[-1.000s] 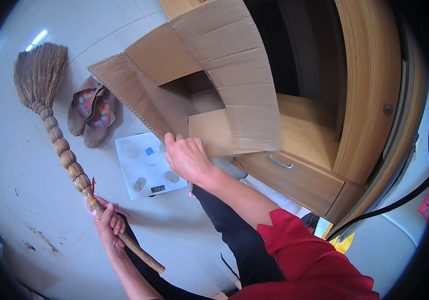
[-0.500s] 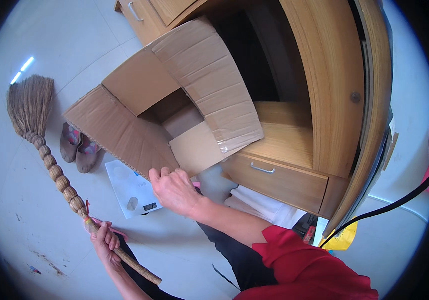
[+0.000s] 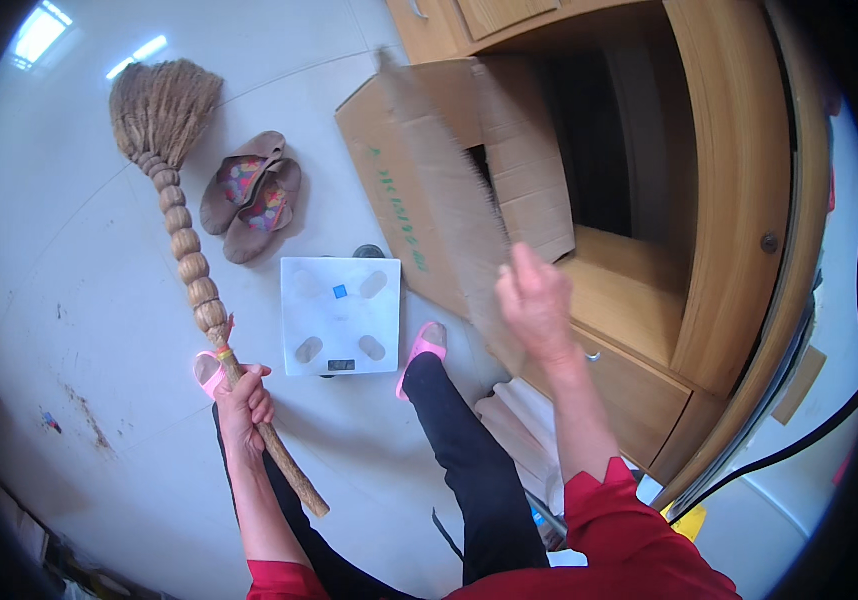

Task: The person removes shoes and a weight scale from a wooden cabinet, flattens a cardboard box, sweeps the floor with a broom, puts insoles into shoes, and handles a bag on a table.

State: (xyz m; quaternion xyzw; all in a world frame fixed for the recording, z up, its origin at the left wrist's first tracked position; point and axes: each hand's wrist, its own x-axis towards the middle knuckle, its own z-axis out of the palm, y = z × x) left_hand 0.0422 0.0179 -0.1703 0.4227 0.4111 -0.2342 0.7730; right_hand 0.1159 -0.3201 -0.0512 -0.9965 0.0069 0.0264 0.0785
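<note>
My left hand (image 3: 246,405) is wrapped round the wooden handle of a straw broom (image 3: 189,250). The broom slants up and to the left, its brush end farthest from me. In front of the wooden cabinet (image 3: 739,190) stands a brown cardboard box (image 3: 389,190) with its flaps up. My right hand (image 3: 537,310) is closed at the near corner of one flap, which is slightly blurred and tilts across the box's opening. Most of the inside of the box is hidden by that flap.
A white bathroom scale (image 3: 339,325) lies on the floor between the broom and the box. Beyond it are brown slippers (image 3: 254,195). My feet wear pink slippers (image 3: 427,345). A drawer (image 3: 629,400) sits low in the cabinet, and a black cable (image 3: 779,460) curves at the right.
The box has been tipped to the right toward the cabinet, showing its outer side. My right hand has moved right with the flap. The left hand and broom have shifted right and up in view.
</note>
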